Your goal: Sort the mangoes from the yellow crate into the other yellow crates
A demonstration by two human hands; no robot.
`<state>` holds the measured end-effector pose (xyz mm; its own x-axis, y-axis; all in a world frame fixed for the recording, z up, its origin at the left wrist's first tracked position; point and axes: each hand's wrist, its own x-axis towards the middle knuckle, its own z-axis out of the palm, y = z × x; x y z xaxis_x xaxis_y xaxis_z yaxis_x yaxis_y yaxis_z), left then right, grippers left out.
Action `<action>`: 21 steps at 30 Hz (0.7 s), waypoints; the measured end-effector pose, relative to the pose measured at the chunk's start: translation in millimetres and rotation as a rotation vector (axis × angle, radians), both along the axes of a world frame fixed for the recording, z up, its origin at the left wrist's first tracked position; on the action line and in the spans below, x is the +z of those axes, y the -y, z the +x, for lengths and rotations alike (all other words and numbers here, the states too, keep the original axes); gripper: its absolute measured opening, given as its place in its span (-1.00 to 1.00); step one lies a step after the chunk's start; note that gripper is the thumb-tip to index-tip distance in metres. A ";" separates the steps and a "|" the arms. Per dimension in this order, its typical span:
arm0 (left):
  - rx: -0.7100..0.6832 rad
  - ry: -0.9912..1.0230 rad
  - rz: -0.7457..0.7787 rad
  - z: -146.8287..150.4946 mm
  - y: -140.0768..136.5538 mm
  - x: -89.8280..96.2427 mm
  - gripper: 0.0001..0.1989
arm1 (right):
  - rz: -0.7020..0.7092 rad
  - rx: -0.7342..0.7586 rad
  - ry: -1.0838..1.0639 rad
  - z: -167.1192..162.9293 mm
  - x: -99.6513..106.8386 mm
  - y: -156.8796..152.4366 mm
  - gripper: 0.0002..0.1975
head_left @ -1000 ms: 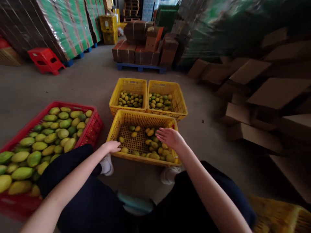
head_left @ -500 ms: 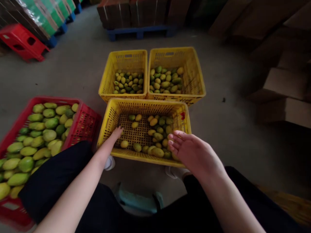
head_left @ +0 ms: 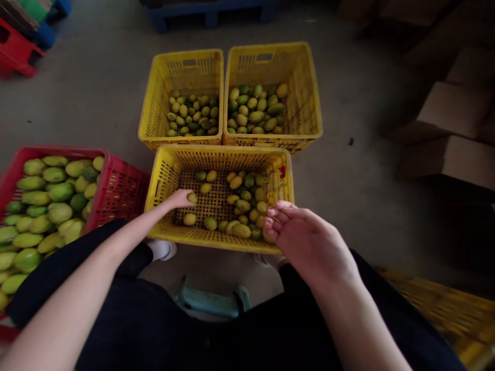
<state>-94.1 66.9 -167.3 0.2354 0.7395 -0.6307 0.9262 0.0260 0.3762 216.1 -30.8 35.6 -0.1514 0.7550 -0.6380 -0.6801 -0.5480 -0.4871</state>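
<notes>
My left hand [head_left: 183, 198] is inside the near yellow crate [head_left: 220, 150], at its left side, with its fingers closed on a small oval yellow-green fruit [head_left: 192, 198]. Several more such fruits [head_left: 242, 230] lie in a loose heap along the right and front of this crate, and a few [head_left: 205, 188] are scattered on its perforated floor. Over the crate's front right corner is my right hand [head_left: 305, 237], palm turned inward, fingers stretched and slightly curved. Nothing shows in it, and it covers part of the rim and the heap.
Two yellow crates [head_left: 181, 56] [head_left: 270, 47] holding similar fruit stand behind the near one. On the left, a red crate [head_left: 116, 185] is full of larger-looking green-yellow fruit. A teal stool [head_left: 209, 301] lies between my legs. Cardboard boxes [head_left: 448, 111] stand at right, a blue pallet [head_left: 211, 15] behind.
My left hand has closed on a fruit and raised it slightly from the crate floor. My right hand keeps its pose. The view has tilted down and shifted right.
</notes>
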 end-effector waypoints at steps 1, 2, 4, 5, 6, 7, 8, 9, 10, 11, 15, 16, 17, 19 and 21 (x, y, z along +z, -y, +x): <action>0.028 0.102 -0.010 1.4 2.0 19.8 -0.54 | -0.010 0.001 -0.006 -2.5 0.1 0.1 -0.95; 0.114 0.290 -0.029 3.1 6.1 41.9 -0.51 | -0.022 -0.001 -0.007 -5.0 -0.4 -0.1 -0.96; 0.360 0.705 -0.112 8.4 20.7 91.2 -0.47 | -0.054 -0.009 0.004 -10.6 -3.0 -0.9 -0.96; 0.469 0.901 -0.199 12.0 30.2 116.9 -0.48 | -0.066 -0.008 0.014 -13.6 -5.3 -1.4 -0.96; 0.558 1.072 -0.297 16.1 40.3 141.8 -0.48 | -0.073 0.000 0.025 -16.7 -8.4 -1.8 -0.96; 0.623 1.213 -0.403 20.4 50.1 164.9 -0.46 | -0.074 0.017 0.036 -19.9 -12.4 -2.0 -0.95; 0.724 1.323 -0.474 24.5 59.1 185.0 -0.45 | -0.070 0.043 0.048 -23.1 -17.5 -1.9 -0.95; 0.849 1.415 -0.539 27.9 66.8 201.0 -0.48 | -0.061 0.076 0.064 -26.3 -23.8 -1.7 -0.95; 0.976 1.508 -0.585 30.4 72.8 212.4 -0.53 | -0.045 0.115 0.094 -29.6 -31.5 -1.5 -0.95; 1.093 1.593 -0.625 31.7 77.0 219.1 -0.58 | -0.024 0.164 0.152 -33.2 -40.6 -1.5 -0.94; 1.453 1.760 -0.684 26.8 79.6 211.4 -0.71 | 0.091 0.602 0.875 -54.5 -92.1 -9.0 -0.78; 1.522 1.767 -0.654 24.1 78.3 206.5 -0.72 | 0.081 0.684 0.967 -62.4 -107.9 -13.4 -0.77; 1.581 1.770 -0.607 21.4 76.9 202.5 -0.73 | 0.076 0.742 1.020 -71.4 -124.4 -18.4 -0.78; 1.654 1.777 -0.510 15.9 74.5 199.3 -0.74 | 0.087 0.886 1.129 -91.6 -157.6 -29.3 -0.80; 1.684 1.790 -0.442 10.5 73.1 201.8 -0.75 | 0.120 1.060 1.205 -112.4 -188.7 -38.4 -0.71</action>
